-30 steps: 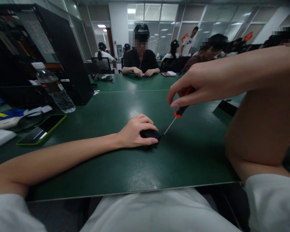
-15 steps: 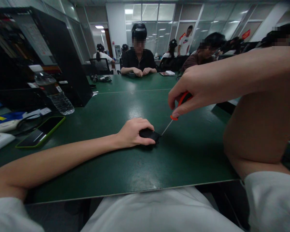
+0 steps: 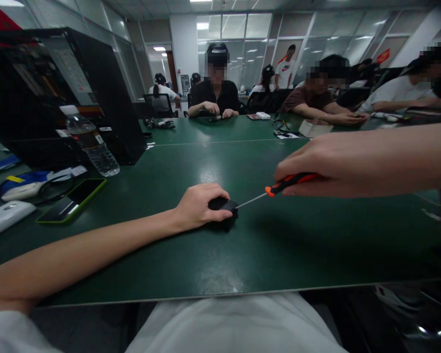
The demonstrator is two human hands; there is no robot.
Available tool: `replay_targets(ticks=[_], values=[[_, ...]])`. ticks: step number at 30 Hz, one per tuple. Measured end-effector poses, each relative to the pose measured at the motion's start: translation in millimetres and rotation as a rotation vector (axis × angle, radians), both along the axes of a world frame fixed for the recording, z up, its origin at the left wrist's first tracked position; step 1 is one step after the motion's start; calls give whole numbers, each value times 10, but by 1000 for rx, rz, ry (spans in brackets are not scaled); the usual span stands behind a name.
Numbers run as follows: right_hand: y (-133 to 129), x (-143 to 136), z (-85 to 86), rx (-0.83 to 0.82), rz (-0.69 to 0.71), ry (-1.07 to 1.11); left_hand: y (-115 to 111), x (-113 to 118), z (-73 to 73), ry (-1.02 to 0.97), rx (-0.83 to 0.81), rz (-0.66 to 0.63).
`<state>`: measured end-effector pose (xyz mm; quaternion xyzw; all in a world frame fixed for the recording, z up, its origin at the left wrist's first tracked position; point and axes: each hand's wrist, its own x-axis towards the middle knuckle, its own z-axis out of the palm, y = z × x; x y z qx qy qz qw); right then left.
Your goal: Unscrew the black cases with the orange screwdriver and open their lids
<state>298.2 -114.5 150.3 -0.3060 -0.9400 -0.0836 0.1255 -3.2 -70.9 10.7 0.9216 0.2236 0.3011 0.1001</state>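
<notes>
My left hand (image 3: pixel 202 206) is closed around a small black box-shaped object (image 3: pixel 228 207) and holds it against the green table. My fingers cover its left part, so its exact kind does not show. In my right hand (image 3: pixel 308 164) is a screwdriver (image 3: pixel 288 184) with an orange and black handle, my fingers wrapped over the grip. Its thin metal shaft slants down to the left at a low angle, and the tip meets the right end of the black object.
To the left stand a water bottle (image 3: pixel 91 142), a phone in a green case (image 3: pixel 71 200) and a white device (image 3: pixel 9 218). A black computer case (image 3: pixel 106 93) rises behind them. Across the green table (image 3: pixel 183 260) sits a person in black (image 3: pixel 215 98); others work at the right.
My right hand has moved to the right and its forearm has dropped, so the screwdriver lies flatter. The black object is tilted differently under my left hand. The view has shifted slightly.
</notes>
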Motion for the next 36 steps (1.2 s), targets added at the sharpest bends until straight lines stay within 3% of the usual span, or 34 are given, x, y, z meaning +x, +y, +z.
replay_targets(ticks=[3, 6, 11, 15, 36], values=[[-196, -21, -100, -270, 126, -178, -84, -93, 19, 63, 71, 113], [-217, 6, -314, -186, 142, -152, -171, -162, 27, 105, 113, 172], [-34, 113, -724, 45, 252, -29, -208, -161, 25, 89, 116, 190], [56, 191, -899, 86, 311, 111, -180, -132, 30, 112, 107, 194], [63, 170, -952, 11, 276, 134, -179, -132, 38, 91, 76, 170]])
